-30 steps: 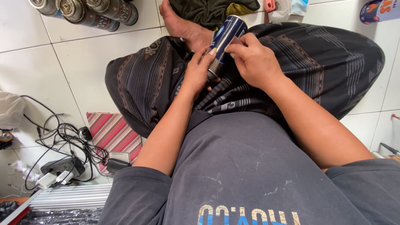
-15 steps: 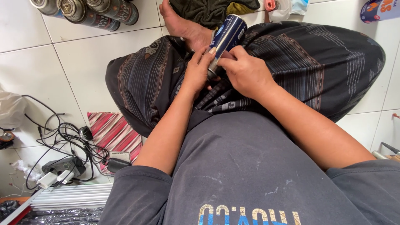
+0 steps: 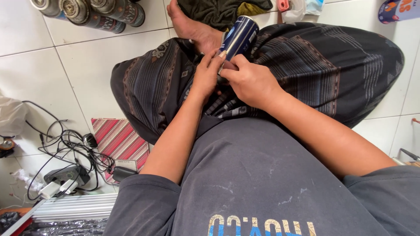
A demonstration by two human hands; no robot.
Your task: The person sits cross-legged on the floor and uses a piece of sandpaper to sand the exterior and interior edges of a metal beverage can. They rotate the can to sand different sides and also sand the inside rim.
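Note:
I sit cross-legged on a white tiled floor in a dark striped sarong (image 3: 306,65). A dark blue spray can (image 3: 239,36) lies tilted over my lap, its top pointing up and away from me. My right hand (image 3: 251,83) grips the can's lower end. My left hand (image 3: 208,76) rests against the same end, its fingertips touching the can's side. The can's base is hidden behind both hands. My bare foot (image 3: 190,28) shows just beyond the can.
Three used metal cans (image 3: 87,11) lie at the top left. A tangle of black cables (image 3: 65,144) with white plugs, a red striped cloth (image 3: 118,140) and a ribbed metal strip (image 3: 74,207) are at my left. Dark clothing (image 3: 223,11) lies ahead.
My right hand has slid down the can toward its lower end and closed over it. The left hand stays against the can. The can has barely moved.

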